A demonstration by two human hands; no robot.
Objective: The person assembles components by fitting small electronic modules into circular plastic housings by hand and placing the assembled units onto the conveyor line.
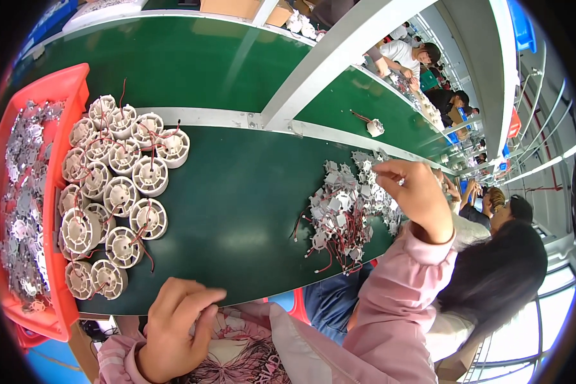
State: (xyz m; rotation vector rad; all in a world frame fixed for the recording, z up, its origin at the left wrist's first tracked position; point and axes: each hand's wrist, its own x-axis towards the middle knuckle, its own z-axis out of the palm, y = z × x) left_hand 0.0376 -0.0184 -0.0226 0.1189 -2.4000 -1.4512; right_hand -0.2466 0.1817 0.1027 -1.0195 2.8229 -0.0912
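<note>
My right hand (417, 195) reaches over a heap of small grey metal plates and parts with red and black wires (342, 214). Its thumb and forefinger are drawn close together at the heap's far right side; whatever sits between the tips is too small to make out. Low in front of me, by the table's near edge, my left hand (180, 329) hangs loosely curled, forefinger and thumb apart, with nothing visible in it. Cream round plastic housings with spoked faces and thin wires (123, 197) stand grouped and stacked at the left, beyond that hand.
A red plastic bin (61, 256) full of grey metal parts borders the housings. White frame posts (326, 70) and a rail cross behind the dark green table (237, 185). One lone wired housing (375, 128) lies past the rail. A long-haired person (502, 275) sits close on my right.
</note>
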